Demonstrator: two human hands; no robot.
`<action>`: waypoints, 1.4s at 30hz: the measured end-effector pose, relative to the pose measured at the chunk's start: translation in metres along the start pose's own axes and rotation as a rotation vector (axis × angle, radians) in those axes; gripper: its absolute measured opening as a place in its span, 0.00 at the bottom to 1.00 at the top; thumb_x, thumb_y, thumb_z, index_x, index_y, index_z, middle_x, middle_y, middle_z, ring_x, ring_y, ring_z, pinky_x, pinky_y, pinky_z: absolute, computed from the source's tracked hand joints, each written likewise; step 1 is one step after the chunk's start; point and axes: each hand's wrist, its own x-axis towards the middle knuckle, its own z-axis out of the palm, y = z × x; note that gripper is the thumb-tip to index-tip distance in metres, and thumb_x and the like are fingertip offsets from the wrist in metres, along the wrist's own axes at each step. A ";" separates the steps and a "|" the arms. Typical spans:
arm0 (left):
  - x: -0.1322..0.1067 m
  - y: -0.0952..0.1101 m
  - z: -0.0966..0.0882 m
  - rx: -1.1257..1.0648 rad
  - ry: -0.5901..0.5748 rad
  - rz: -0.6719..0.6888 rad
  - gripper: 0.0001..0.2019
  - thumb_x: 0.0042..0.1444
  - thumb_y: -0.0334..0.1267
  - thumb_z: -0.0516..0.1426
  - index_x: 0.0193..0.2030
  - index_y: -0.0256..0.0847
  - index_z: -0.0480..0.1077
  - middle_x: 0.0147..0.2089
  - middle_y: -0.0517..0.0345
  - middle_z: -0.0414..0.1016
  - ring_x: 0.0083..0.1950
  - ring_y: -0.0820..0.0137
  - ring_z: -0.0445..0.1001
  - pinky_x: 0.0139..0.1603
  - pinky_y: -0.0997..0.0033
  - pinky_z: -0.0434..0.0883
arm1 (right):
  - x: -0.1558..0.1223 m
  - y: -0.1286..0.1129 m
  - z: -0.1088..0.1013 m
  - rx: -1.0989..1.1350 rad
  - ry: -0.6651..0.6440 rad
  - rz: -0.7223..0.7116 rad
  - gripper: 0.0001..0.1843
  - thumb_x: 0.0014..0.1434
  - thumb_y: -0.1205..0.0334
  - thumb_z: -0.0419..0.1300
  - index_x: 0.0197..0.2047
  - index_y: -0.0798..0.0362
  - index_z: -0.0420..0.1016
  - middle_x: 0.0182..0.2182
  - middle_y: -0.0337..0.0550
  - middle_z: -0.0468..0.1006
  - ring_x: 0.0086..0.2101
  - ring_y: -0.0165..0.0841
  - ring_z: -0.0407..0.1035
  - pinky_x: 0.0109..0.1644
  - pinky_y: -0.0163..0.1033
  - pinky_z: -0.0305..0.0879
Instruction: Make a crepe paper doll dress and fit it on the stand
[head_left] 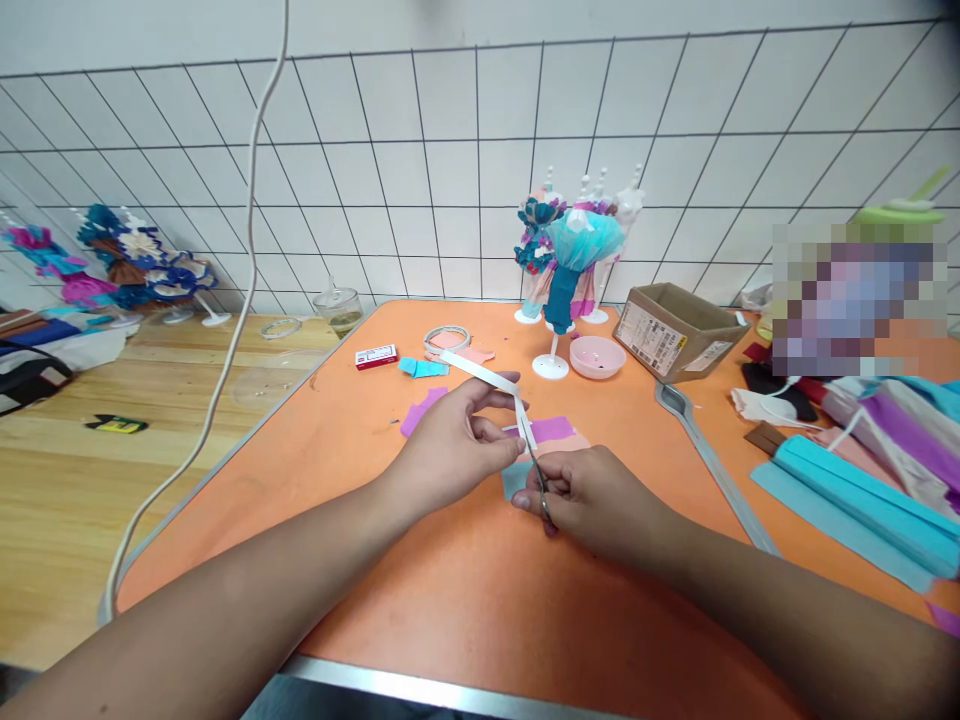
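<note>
My left hand [465,430] pinches a white strip of tape [480,370] that runs back to a white tape roll [448,341] lying on the orange table [420,610]. A pair of scissors [539,475] is in my right hand [592,500], its blades up against the hanging end of the strip. Beneath both hands lie a purple paper piece [551,430] and a light blue piece [514,481], partly covered by the fingers. Another purple piece [421,410] rests behind my left wrist, with a folded turquoise piece [424,368] farther back.
Behind stand dressed figures on white stands [550,367], a pink bowl [598,356] and an open cardboard box [679,330]. A red box [376,357] sits at back left. Rolled turquoise paper [870,500] and a metal bar [716,465] occupy the right. A white cable [251,200] hangs at left.
</note>
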 end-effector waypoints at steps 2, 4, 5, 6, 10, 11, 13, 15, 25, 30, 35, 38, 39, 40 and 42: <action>0.000 -0.001 -0.002 -0.016 -0.018 -0.004 0.31 0.46 0.29 0.61 0.59 0.42 0.60 0.57 0.48 0.67 0.28 0.79 0.72 0.36 0.71 0.69 | -0.001 0.000 -0.002 -0.031 0.014 -0.015 0.15 0.56 0.50 0.57 0.25 0.51 0.67 0.20 0.34 0.71 0.22 0.27 0.60 0.26 0.33 0.51; 0.001 -0.001 -0.004 -0.041 -0.042 -0.018 0.31 0.46 0.29 0.61 0.59 0.42 0.60 0.58 0.47 0.67 0.29 0.79 0.72 0.37 0.71 0.69 | -0.001 0.001 -0.005 -0.046 0.015 -0.032 0.14 0.55 0.49 0.58 0.28 0.51 0.69 0.23 0.35 0.71 0.24 0.27 0.60 0.26 0.32 0.52; 0.001 -0.002 -0.005 -0.056 -0.054 -0.027 0.30 0.46 0.29 0.61 0.58 0.42 0.61 0.58 0.47 0.67 0.29 0.80 0.71 0.37 0.70 0.69 | -0.002 0.002 -0.006 -0.035 0.002 -0.038 0.13 0.55 0.49 0.58 0.30 0.51 0.70 0.25 0.35 0.71 0.25 0.27 0.60 0.26 0.32 0.52; 0.002 -0.002 -0.006 -0.072 -0.063 -0.036 0.30 0.46 0.29 0.61 0.58 0.42 0.61 0.58 0.47 0.67 0.28 0.80 0.71 0.38 0.70 0.69 | -0.002 0.002 -0.008 -0.016 -0.022 -0.042 0.12 0.55 0.50 0.58 0.32 0.50 0.71 0.26 0.35 0.71 0.25 0.27 0.60 0.27 0.32 0.53; 0.005 -0.005 -0.010 -0.127 -0.099 -0.061 0.29 0.46 0.29 0.62 0.56 0.41 0.63 0.59 0.46 0.66 0.29 0.80 0.70 0.37 0.70 0.69 | -0.003 0.003 -0.014 0.040 -0.095 -0.036 0.09 0.54 0.54 0.58 0.35 0.49 0.72 0.28 0.35 0.71 0.26 0.27 0.60 0.28 0.32 0.55; 0.005 -0.005 -0.010 -0.139 -0.110 -0.069 0.28 0.45 0.29 0.62 0.56 0.40 0.63 0.59 0.46 0.66 0.30 0.79 0.71 0.37 0.71 0.69 | -0.003 0.004 -0.015 0.028 -0.089 -0.030 0.09 0.55 0.54 0.58 0.35 0.50 0.72 0.28 0.35 0.71 0.26 0.27 0.61 0.28 0.32 0.55; 0.006 -0.003 -0.012 -0.158 -0.121 -0.076 0.26 0.45 0.29 0.62 0.54 0.38 0.64 0.58 0.45 0.68 0.34 0.75 0.72 0.36 0.72 0.69 | -0.003 0.006 -0.015 -0.020 -0.059 -0.017 0.10 0.55 0.52 0.58 0.35 0.50 0.73 0.26 0.35 0.71 0.26 0.27 0.61 0.28 0.32 0.55; 0.006 0.000 -0.015 -0.167 -0.110 -0.066 0.25 0.45 0.30 0.62 0.52 0.37 0.65 0.57 0.45 0.68 0.37 0.74 0.73 0.36 0.72 0.69 | -0.001 0.010 -0.015 -0.058 -0.057 -0.004 0.12 0.55 0.50 0.58 0.35 0.50 0.73 0.26 0.35 0.71 0.26 0.28 0.62 0.27 0.33 0.55; 0.001 -0.001 -0.012 0.038 -0.038 -0.038 0.31 0.45 0.33 0.62 0.58 0.43 0.61 0.59 0.48 0.67 0.29 0.78 0.70 0.35 0.70 0.69 | 0.002 0.009 -0.020 0.143 0.409 0.030 0.15 0.54 0.50 0.60 0.42 0.48 0.75 0.35 0.39 0.78 0.30 0.30 0.67 0.32 0.34 0.61; -0.003 -0.006 0.005 0.095 -0.085 -0.064 0.31 0.44 0.30 0.59 0.59 0.43 0.61 0.57 0.50 0.69 0.27 0.79 0.69 0.26 0.75 0.63 | 0.001 0.003 -0.009 0.099 0.368 0.008 0.08 0.52 0.54 0.61 0.33 0.49 0.76 0.27 0.35 0.76 0.23 0.26 0.60 0.27 0.32 0.58; -0.002 -0.005 0.000 0.000 -0.160 -0.093 0.33 0.42 0.26 0.57 0.59 0.41 0.61 0.58 0.49 0.68 0.27 0.81 0.66 0.29 0.75 0.63 | 0.002 0.012 -0.012 0.028 0.355 -0.014 0.06 0.54 0.58 0.59 0.31 0.49 0.76 0.23 0.34 0.73 0.22 0.26 0.59 0.25 0.31 0.54; -0.001 -0.002 -0.004 -0.101 -0.238 -0.126 0.34 0.40 0.25 0.57 0.59 0.39 0.62 0.59 0.47 0.68 0.27 0.82 0.65 0.31 0.74 0.65 | 0.003 0.018 -0.015 -0.098 0.424 -0.074 0.06 0.54 0.58 0.59 0.32 0.48 0.77 0.25 0.34 0.75 0.24 0.27 0.62 0.27 0.32 0.55; 0.000 -0.001 -0.004 -0.135 -0.254 -0.134 0.34 0.40 0.24 0.57 0.58 0.39 0.62 0.59 0.47 0.67 0.27 0.82 0.66 0.31 0.74 0.65 | 0.004 0.020 -0.016 -0.125 0.450 -0.094 0.06 0.54 0.59 0.59 0.32 0.47 0.78 0.26 0.35 0.76 0.25 0.27 0.63 0.27 0.33 0.56; 0.000 -0.001 -0.004 -0.161 -0.260 -0.140 0.34 0.40 0.24 0.57 0.59 0.38 0.62 0.60 0.46 0.66 0.27 0.82 0.66 0.31 0.74 0.65 | 0.005 0.021 -0.016 -0.133 0.468 -0.112 0.06 0.54 0.59 0.60 0.34 0.46 0.78 0.27 0.35 0.77 0.26 0.28 0.65 0.28 0.33 0.57; 0.001 -0.002 -0.004 -0.194 -0.241 -0.138 0.34 0.41 0.25 0.58 0.59 0.38 0.61 0.61 0.44 0.64 0.29 0.80 0.68 0.33 0.72 0.67 | 0.006 0.023 -0.016 -0.096 0.489 -0.112 0.10 0.54 0.56 0.60 0.39 0.45 0.79 0.30 0.36 0.79 0.27 0.28 0.67 0.30 0.33 0.59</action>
